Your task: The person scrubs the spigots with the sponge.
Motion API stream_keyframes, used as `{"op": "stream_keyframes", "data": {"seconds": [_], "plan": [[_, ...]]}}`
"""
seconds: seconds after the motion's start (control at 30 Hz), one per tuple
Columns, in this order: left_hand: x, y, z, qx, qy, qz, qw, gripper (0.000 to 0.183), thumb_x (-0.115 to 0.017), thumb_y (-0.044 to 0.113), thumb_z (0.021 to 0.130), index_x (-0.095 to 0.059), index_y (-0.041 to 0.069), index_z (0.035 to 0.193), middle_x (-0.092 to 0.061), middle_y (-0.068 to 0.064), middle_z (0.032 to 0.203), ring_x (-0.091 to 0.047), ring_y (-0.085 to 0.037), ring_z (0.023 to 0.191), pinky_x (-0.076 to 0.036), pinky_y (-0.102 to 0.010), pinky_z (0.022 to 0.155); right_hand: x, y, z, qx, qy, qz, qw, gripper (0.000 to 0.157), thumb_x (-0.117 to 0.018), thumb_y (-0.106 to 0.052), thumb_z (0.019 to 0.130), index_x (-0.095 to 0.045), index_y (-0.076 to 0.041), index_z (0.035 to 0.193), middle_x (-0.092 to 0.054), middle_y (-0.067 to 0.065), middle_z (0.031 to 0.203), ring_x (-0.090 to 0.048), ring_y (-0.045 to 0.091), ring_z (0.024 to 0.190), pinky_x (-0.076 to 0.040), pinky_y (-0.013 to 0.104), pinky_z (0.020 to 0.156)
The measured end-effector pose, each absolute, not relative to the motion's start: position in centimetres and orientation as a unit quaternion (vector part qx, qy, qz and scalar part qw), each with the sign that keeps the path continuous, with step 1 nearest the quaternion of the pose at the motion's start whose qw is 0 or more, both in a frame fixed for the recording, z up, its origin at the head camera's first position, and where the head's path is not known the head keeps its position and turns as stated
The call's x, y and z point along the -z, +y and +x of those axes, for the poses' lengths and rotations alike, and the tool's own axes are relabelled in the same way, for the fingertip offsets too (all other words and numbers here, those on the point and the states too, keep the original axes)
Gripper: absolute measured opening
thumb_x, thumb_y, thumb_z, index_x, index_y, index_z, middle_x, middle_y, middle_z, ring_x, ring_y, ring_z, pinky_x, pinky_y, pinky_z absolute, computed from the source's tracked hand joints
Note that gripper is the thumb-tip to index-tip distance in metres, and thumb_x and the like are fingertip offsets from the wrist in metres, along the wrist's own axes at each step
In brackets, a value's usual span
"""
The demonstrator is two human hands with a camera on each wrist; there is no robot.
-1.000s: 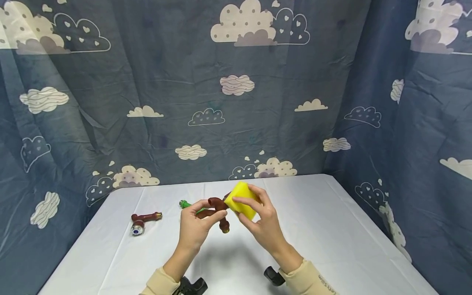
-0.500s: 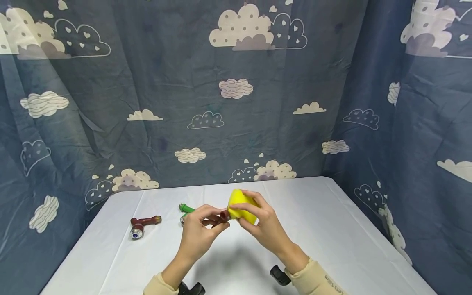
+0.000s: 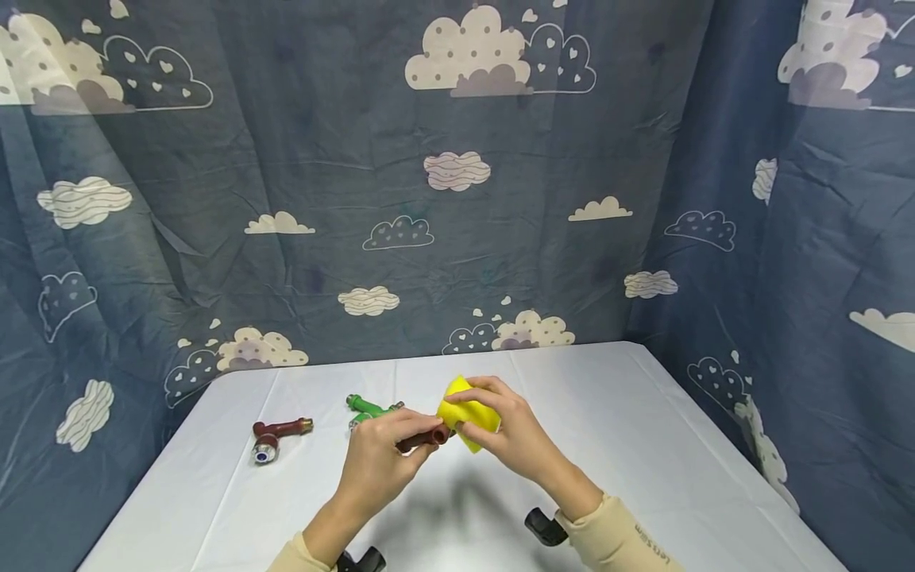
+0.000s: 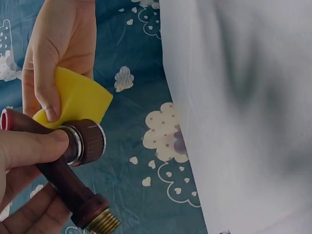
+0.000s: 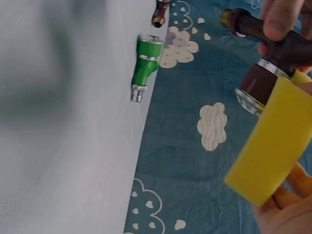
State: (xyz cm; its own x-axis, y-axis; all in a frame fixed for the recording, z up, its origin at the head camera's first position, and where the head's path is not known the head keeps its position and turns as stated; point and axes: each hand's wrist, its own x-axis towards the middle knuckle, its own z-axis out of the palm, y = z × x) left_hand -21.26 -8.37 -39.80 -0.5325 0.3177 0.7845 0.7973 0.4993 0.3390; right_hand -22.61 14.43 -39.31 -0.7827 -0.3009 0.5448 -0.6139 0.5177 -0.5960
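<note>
My left hand [image 3: 382, 457] grips a dark red tap-like valve [image 4: 68, 183] above the table. The valve has a brass threaded end, a chrome ring and a ribbed cap; the fingers partly cover its body. A yellow sponge [image 3: 470, 417] is pinched between the thumb and fingers of my right hand [image 3: 520, 438]. In the left wrist view the sponge lies against the valve beside the ribbed cap. The right wrist view shows the sponge's broad face [image 5: 275, 141] overlapping the valve's chrome-ringed part.
A second dark red valve [image 3: 279, 433] lies on the white-covered table [image 3: 214, 508] at the left. Behind my left hand lies a green valve [image 3: 363, 405], partly hidden. A dark blue curtain [image 3: 322, 175] with clouds stands along the back and sides.
The valve has turned in my left hand, from hanging down to pointing its open end toward me. The sponge has tilted and moved slightly lower, staying against the valve.
</note>
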Motion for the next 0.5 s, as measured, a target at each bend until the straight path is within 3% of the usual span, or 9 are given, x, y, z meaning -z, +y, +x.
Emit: {"op": "stream_keyframes", "data": {"seconds": [0.23,0.5], "plan": [[39.9,-8.7,-21.4,0.277,-0.772,-0.417,0.392,0.036,-0.098,0.004,0.071,-0.087,0.018,0.102,-0.083,0.008,0.095,-0.079,-0.006,0.083,-0.063,-0.02,0.071,39.2,15.1,-22.9,-0.467,-0.847,0.233,0.101,0.034,-0.082,-0.018,0.095,-0.076,-0.023,0.128,-0.071,0.007,0.137,-0.065,0.02,0.109,-0.055,0.028,0.089],[39.5,-8.6,-21.4,0.195,-0.738,-0.482,0.431,0.032,-0.095,0.007,0.075,-0.086,0.018,0.103,-0.083,0.009,0.101,-0.08,-0.008,0.088,-0.065,-0.024,0.076,39.6,16.2,-23.2,-0.504,-0.828,0.241,0.034,0.035,-0.077,-0.02,0.101,-0.073,-0.01,0.134,-0.067,0.021,0.144,-0.066,0.018,0.099,-0.058,0.024,0.081]]}}
